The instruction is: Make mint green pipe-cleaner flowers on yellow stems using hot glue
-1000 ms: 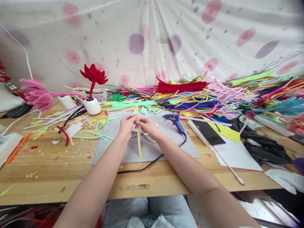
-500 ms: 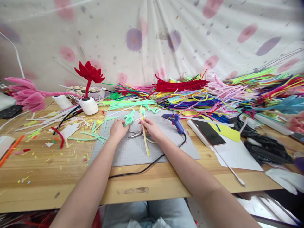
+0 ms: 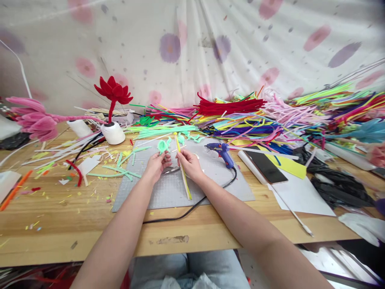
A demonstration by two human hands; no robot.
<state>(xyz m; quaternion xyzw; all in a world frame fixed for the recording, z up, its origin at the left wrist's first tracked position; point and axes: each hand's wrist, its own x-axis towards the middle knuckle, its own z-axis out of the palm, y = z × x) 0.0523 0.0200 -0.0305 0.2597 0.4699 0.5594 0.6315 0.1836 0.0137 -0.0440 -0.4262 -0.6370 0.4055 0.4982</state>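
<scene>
"Mint-green is the cupped piece [image 3: 163, 147] your left hand [image 3: 157, 166] holds, right?"

"Yes, you pinch it by its underside, your other fingers loosely curled, above the grey mat [image 3: 164, 194]."

"And your right hand [image 3: 190, 164]?"

"Nearly closed: you grip the yellow and white strips [image 3: 186, 187] together, slanting over the mat, to the left of the blue-violet glue gun [image 3: 223, 153]."

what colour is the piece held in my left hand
Mint green; the piece in your left hand shows best in the head view.
</scene>
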